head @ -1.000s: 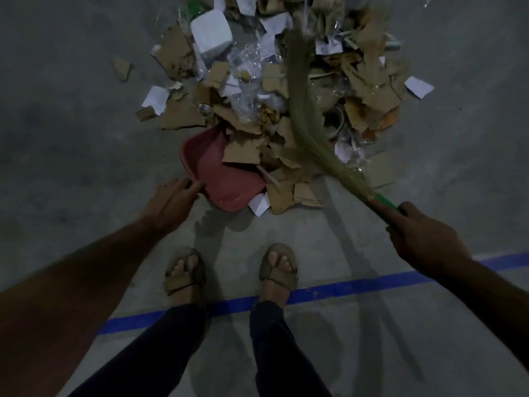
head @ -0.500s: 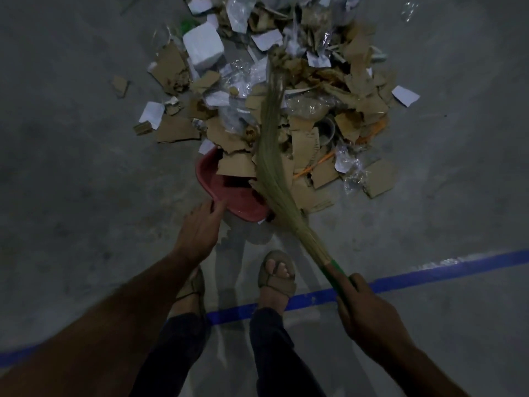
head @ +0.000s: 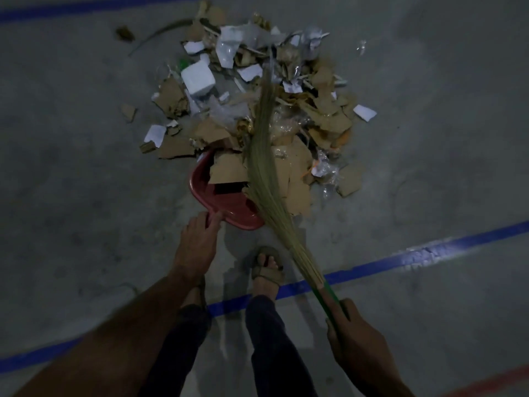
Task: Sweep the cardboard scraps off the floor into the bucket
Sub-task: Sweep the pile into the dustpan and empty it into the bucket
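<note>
In the middle of the frame the red plastic dustpan-shaped bucket (head: 226, 204) lies on the grey concrete floor (head: 86, 173) with its open mouth turned to the pile of brown cardboard scraps (head: 289, 144) above it, probably so the pieces can slide straight inside; a few scraps already lie across its mouth. The left hand (head: 197, 245) holds the near rim of the bucket, its grip narrow with fingers pinching the edge, I think to keep it from sliding. The right hand (head: 355, 339), at the lower right, closes its grip fully around the green handle of the long straw broom (head: 266, 167), whose bristles lie over the pile and the bucket's mouth.
</note>
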The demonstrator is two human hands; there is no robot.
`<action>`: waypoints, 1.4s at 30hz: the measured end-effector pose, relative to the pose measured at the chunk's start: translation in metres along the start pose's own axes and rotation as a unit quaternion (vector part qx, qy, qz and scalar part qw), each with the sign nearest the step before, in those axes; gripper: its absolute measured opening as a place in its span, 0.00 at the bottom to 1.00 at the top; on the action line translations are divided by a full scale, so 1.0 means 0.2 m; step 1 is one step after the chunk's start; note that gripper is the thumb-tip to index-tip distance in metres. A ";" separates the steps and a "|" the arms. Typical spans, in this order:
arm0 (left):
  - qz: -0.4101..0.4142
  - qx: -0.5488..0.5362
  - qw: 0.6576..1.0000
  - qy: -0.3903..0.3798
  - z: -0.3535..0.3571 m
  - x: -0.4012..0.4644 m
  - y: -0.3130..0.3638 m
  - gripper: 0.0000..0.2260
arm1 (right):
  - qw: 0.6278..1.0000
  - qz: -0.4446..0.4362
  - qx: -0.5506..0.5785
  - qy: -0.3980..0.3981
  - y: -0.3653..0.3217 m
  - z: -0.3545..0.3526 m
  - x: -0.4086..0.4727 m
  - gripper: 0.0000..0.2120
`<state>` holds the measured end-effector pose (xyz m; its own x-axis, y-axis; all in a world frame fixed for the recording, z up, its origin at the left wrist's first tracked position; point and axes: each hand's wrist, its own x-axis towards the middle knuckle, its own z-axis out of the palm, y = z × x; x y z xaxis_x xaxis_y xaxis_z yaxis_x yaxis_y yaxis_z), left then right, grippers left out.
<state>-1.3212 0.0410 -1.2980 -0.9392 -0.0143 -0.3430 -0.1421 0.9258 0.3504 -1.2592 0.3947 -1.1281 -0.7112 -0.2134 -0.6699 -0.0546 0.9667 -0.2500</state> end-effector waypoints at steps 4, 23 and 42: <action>0.002 -0.009 0.999 0.047 -0.29 -0.15 0.16 0.20 | 1.000 0.001 0.021 0.017 -0.08 -0.15 -0.25 0.39; 0.067 0.055 0.978 0.189 -1.64 -0.99 0.63 0.23 | 0.979 0.010 0.015 0.205 -0.65 -0.60 -1.53 0.37; 0.199 0.081 0.955 0.204 -2.01 -2.21 0.86 0.29 | 0.937 0.069 -0.013 0.342 -0.95 -0.09 -2.95 0.40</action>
<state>-1.0565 0.0543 -0.7371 -0.9571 0.2354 0.1689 0.2707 0.9345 0.2311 -0.8419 0.3395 -0.6724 -0.9951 0.0465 -0.0871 0.0609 0.9834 -0.1709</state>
